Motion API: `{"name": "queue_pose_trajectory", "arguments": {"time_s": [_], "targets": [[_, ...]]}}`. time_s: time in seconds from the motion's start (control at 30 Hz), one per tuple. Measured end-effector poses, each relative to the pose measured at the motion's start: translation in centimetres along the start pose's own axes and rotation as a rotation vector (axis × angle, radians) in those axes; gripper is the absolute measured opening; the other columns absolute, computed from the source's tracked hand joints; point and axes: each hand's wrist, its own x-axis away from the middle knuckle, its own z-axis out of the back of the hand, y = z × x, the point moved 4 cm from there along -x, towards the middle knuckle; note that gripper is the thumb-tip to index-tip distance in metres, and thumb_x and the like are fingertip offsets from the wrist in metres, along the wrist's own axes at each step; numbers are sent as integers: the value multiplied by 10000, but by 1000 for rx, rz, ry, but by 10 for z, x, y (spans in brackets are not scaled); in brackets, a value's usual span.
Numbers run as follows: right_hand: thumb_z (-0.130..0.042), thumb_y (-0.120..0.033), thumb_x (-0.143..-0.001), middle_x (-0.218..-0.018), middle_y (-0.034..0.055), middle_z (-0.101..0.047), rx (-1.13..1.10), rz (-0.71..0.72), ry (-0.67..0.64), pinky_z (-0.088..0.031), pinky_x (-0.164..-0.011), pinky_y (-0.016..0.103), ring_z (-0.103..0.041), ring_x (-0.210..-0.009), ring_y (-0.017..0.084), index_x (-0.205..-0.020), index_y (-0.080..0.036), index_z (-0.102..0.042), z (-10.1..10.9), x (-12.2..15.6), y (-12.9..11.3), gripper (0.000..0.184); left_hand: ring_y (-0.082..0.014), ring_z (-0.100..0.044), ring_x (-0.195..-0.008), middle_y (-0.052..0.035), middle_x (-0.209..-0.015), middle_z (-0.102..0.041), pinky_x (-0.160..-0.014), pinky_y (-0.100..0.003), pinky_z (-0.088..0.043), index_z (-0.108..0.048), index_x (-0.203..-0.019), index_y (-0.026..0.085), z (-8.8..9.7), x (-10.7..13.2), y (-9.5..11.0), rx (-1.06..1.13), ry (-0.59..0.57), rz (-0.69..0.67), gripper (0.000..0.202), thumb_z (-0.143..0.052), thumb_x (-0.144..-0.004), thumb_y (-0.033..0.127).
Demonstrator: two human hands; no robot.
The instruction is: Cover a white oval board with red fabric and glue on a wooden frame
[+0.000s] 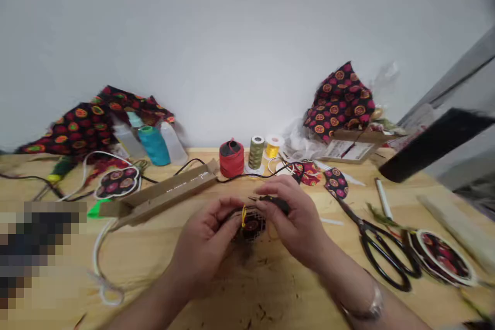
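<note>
My left hand (pixel 204 245) is closed on a small round piece of dark patterned fabric (pixel 251 226), held just above the wooden table (pixel 240 289). A loop of yellow thread (pixel 244 215) sits on the piece's top edge. My right hand (pixel 296 219) pinches a small black tool (pixel 273 200) with a yellow mark and a thin metal tip, lying over the top of the fabric piece. Both hands meet at the middle of the table.
Black scissors (pixel 381 247) lie to the right, beside a fabric-covered ring (pixel 443 258). A long cardboard box (pixel 162 195) lies to the left. Red (pixel 231 159), green (pixel 256 152), yellow (pixel 273 146) and teal (pixel 153 144) thread spools stand at the back. Patterned cloth heaps (pixel 340 100) line the wall.
</note>
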Motion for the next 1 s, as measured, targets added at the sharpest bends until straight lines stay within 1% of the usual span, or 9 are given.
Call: {"name": "queue_pose_trajectory", "arguments": {"time_s": [0.1, 0.17, 0.37, 0.57, 0.87, 1.0], "targets": [[-635, -92, -772, -930, 53, -594, -70, -30, -58, -443, -824, 312, -536, -933, 171, -959, -171, -641, -7, 1, 2, 203, -89, -668, -789, 43, -834, -736, -711, -138, -501, -644, -872, 221, 0, 0, 1, -14, 1, -10, 126, -615, -783, 138], [-658, -87, -751, -933, 46, -602, -100, -39, -75, -445, -831, 307, -541, -942, 169, -950, -181, -648, -11, 2, 3, 220, -99, -669, -805, 32, -848, -738, -720, -150, -505, -643, -882, 217, 0, 0, 1, -16, 2, -13, 127, -621, -780, 146], [-688, -59, -718, -881, 32, -618, -135, -38, -65, -460, -799, 282, -566, -901, 158, -892, -184, -678, -14, 4, 4, 214, -106, -670, -806, 21, -873, -743, -721, -164, -516, -642, -885, 217, 0, 2, 0, -17, 21, -42, 138, -630, -768, 144], [-685, -57, -720, -855, 25, -620, -132, -28, -55, -469, -788, 287, -574, -872, 156, -863, -190, -683, -12, 1, 5, 196, -96, -667, -798, 23, -858, -745, -707, -150, -513, -635, -880, 207, -1, 2, 0, -16, 13, -28, 125, -625, -770, 148], [-684, -64, -722, -897, 29, -608, -120, -40, -79, -469, -803, 292, -568, -901, 160, -897, -197, -678, -13, 3, 7, 220, -88, -665, -783, 33, -839, -740, -692, -135, -508, -638, -871, 212, 0, 0, 1, -24, 20, -37, 123, -633, -766, 147], [-676, -69, -732, -877, 30, -605, -114, -48, -91, -468, -791, 299, -569, -879, 160, -872, -194, -681, -13, 2, 6, 188, -82, -661, -778, 45, -832, -733, -701, -134, -506, -645, -880, 226, 1, 1, -2, -31, 13, -28, 128, -623, -781, 149]]}}
